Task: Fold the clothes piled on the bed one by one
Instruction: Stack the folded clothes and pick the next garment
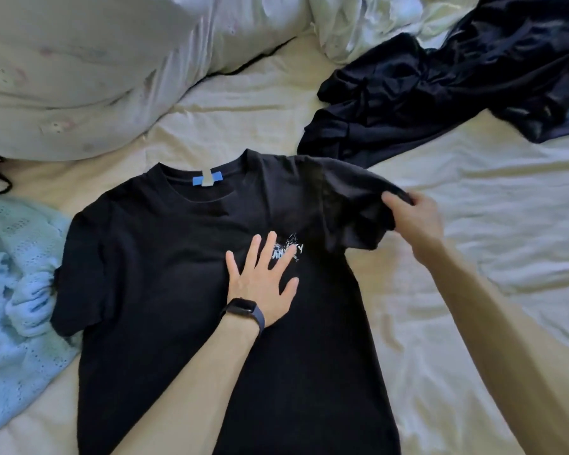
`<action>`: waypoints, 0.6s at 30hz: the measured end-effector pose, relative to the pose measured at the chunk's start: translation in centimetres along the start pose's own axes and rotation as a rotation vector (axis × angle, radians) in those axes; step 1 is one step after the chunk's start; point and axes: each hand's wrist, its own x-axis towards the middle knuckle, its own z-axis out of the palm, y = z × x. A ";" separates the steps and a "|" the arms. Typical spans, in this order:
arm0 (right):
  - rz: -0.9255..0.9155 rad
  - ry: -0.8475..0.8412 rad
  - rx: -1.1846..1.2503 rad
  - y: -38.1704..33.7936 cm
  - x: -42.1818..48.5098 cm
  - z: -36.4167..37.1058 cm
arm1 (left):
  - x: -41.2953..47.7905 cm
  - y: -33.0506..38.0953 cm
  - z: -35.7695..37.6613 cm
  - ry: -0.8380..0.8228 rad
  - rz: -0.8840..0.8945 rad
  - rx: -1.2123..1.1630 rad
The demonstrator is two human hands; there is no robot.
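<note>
So far, little of the job looks finished: no folded garment shows anywhere on the bed (473,290). One black T-shirt (178,257) lies spread front-up in the near middle of the sheet, collar toward the far side, its blue neck label (206,179) showing. The left grip (260,284) is released, with fingers spread flat, and presses on the chest of the shirt beside the small white print (289,249). A dark wristband (245,309) sits on that wrist. The right grip (414,221) is grasping the right sleeve (352,205) at its hem, fingers curled around the cloth, and the sleeve is raised off the sheet. I judge this to be the first fold of this shirt, with the left sleeve and the body folds not yet made. A heap of dark clothes (440,93) lies unfolded at the far right, just beside the shirt's shoulder. A light blue knit (17,274) lies crumpled at the near left, touching the shirt's left sleeve. Both likely are left to fold. A pale pillow (63,77) sits far left.
</note>
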 end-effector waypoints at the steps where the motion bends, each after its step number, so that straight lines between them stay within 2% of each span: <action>1: -0.060 0.111 -0.026 -0.6 1.2 -1.5 | 0.1 0.3 -0.2 -0.021 -0.020 0.008; 3: -0.158 0.177 -0.100 -1.3 2.9 -3.4 | 0.2 0.6 -1.1 -0.071 -0.040 0.028; 5: -0.145 0.161 -0.128 -1.3 3.9 -3.8 | 0.7 1.2 -2.5 -0.136 -0.062 0.041; 8: 0.124 0.034 0.142 -0.4 4.8 -3.6 | 2.1 2.4 -5.7 -0.227 -0.091 0.069; 10: 0.242 -0.038 0.318 0.4 4.3 -4.0 | 4.1 3.6 -8.2 -0.181 -0.072 0.082; 12: 0.221 -0.011 0.262 1.5 2.9 -4.4 | 7.0 5.5 -10.7 -0.042 -0.020 0.018; 15: 0.184 0.044 0.125 3.3 -0.5 -4.6 | 12.3 10.1 -13.2 0.137 0.164 -0.072; 17: 0.209 -0.028 0.082 4.3 -2.3 -4.0 | 15.9 13.6 -14.3 0.101 0.273 -0.041; 18: 0.224 -0.080 0.055 4.5 -2.8 -3.6 | 17.4 15.1 -14.6 0.048 0.310 0.053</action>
